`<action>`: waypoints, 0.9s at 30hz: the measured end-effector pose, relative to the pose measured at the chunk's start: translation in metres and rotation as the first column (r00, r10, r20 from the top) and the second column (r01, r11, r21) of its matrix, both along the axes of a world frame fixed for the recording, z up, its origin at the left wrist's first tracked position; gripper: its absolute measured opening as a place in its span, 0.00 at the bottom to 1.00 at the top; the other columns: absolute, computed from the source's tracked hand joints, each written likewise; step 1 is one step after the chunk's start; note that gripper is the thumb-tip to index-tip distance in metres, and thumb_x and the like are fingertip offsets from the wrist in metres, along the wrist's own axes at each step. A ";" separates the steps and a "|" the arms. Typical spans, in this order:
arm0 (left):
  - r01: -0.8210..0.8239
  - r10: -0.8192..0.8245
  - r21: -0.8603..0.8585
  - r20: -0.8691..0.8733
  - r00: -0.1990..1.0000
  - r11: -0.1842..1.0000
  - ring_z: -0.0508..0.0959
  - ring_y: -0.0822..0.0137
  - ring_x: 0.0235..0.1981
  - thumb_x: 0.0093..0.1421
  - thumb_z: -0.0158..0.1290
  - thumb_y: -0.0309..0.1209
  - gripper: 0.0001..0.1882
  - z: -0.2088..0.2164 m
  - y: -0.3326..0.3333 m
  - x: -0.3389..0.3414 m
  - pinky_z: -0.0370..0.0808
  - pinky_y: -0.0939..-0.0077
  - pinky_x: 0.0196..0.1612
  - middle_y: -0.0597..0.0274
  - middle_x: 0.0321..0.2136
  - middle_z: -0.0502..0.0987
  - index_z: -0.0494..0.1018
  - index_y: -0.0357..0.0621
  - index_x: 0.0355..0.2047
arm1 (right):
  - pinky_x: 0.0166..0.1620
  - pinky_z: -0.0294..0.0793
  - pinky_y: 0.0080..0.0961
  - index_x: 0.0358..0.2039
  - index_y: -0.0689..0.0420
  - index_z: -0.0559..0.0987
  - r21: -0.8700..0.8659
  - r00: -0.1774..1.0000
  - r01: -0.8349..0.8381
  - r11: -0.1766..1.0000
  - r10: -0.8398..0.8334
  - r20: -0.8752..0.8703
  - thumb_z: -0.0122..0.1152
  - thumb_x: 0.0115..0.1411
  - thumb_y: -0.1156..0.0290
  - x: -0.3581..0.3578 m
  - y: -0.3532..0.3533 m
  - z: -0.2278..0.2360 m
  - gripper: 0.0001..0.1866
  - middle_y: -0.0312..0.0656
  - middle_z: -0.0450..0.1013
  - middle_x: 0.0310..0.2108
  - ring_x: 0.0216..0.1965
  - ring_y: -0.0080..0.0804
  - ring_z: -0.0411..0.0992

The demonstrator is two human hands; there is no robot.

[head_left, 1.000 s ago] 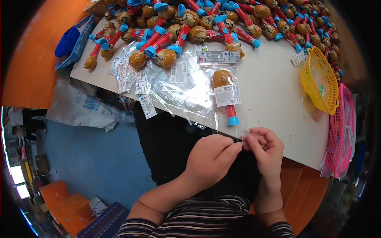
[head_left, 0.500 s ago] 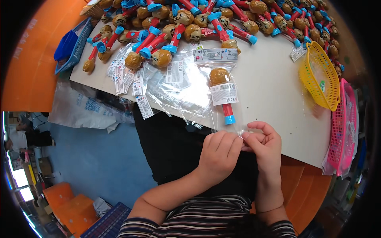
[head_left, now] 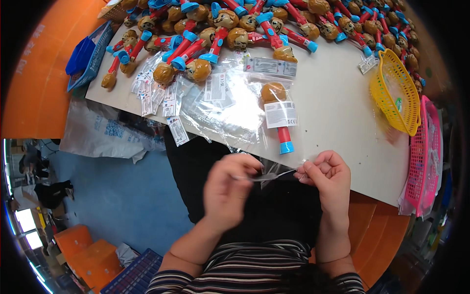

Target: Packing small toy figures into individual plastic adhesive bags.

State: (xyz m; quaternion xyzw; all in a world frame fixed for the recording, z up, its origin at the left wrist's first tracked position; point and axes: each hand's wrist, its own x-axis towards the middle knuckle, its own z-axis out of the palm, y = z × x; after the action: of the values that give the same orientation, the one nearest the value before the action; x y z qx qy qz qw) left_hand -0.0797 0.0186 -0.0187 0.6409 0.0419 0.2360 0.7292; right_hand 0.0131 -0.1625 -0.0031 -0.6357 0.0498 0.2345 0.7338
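A thin clear plastic strip [head_left: 285, 173] stretches between my two hands at the table's near edge. My left hand [head_left: 224, 193], blurred by motion, is closed on one end of it. My right hand [head_left: 330, 181] pinches the lower edge of a clear plastic bag [head_left: 295, 142], where the strip's other end meets its fingers. Inside the bag lies a toy figure with a brown head [head_left: 272, 91], a red body and a blue base [head_left: 286, 147]. A white printed label [head_left: 280, 115] wraps its middle. The bag's printed header [head_left: 270, 67] points away from me.
Many similar toy figures [head_left: 225, 22] are piled along the table's far side. Flat clear bags [head_left: 215, 105] lie left of the bagged toy. A yellow basket [head_left: 409, 115] and a pink basket [head_left: 416, 161] stand at the right edge, a blue basket [head_left: 98, 63] at the left.
My left hand has moved left, away from my right hand, drawing the clear strip out between them. The bagged toy has shifted slightly right.
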 end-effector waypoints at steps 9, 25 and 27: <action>-0.108 0.129 -0.373 0.032 0.991 0.921 0.67 0.74 0.24 0.66 0.46 0.25 0.04 0.000 0.082 -0.027 0.66 0.87 0.27 0.62 0.34 0.69 0.63 0.41 0.39 | 0.34 0.77 0.18 0.37 0.63 0.71 -0.104 0.987 -0.049 0.993 0.064 0.147 0.55 0.60 0.82 -0.009 -0.017 -0.002 0.05 0.43 0.77 0.29 0.31 0.27 0.77; 0.018 -0.188 0.916 0.063 0.980 0.400 0.67 0.71 0.15 0.47 0.60 0.25 0.20 -0.021 0.026 0.010 0.61 0.78 0.16 0.68 0.16 0.65 0.80 0.47 0.44 | 0.39 0.77 0.31 0.34 0.55 0.81 -0.693 -0.170 -0.014 0.721 0.681 0.712 0.70 0.44 0.77 0.060 -0.030 -0.004 0.14 0.49 0.73 0.46 0.39 0.44 0.75; 0.009 -0.189 0.904 0.079 0.979 0.427 0.67 0.72 0.15 0.46 0.61 0.25 0.19 -0.029 0.024 0.009 0.61 0.78 0.16 0.68 0.17 0.66 0.80 0.47 0.42 | 0.37 0.76 0.30 0.33 0.56 0.81 -0.678 -0.163 -0.048 0.733 0.664 0.730 0.70 0.43 0.76 0.062 -0.032 -0.006 0.14 0.48 0.72 0.47 0.37 0.43 0.75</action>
State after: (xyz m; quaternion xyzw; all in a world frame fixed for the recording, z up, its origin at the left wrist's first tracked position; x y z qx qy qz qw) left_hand -0.0703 0.0427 -0.0475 0.9091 -0.1899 0.2317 0.2894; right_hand 0.0749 -0.1948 -0.0088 -0.7273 -0.6210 -0.1012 0.2743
